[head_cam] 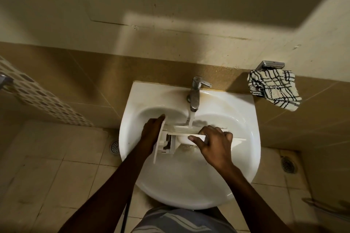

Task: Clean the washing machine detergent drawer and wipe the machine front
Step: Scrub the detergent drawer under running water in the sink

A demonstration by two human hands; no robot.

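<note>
white detergent drawer (pixel 180 134) was held across the middle of the sink (pixel 189 181) bowl, front panel toward the sink's left edge. the tap (pixel 196 92) at the back edge was running and the water stream (pixel 190 119) hit the drawer's far side. left hand (pixel 151 132) lay against the panel's outer face with fingers straight, thumb hidden. right hand (pixel 214 143) grasped the drawer body, fingers curled over the top and thumb on the near wall. a checked cloth (pixel 272 89) hung on the wall past the sink's back right corner.
</note>
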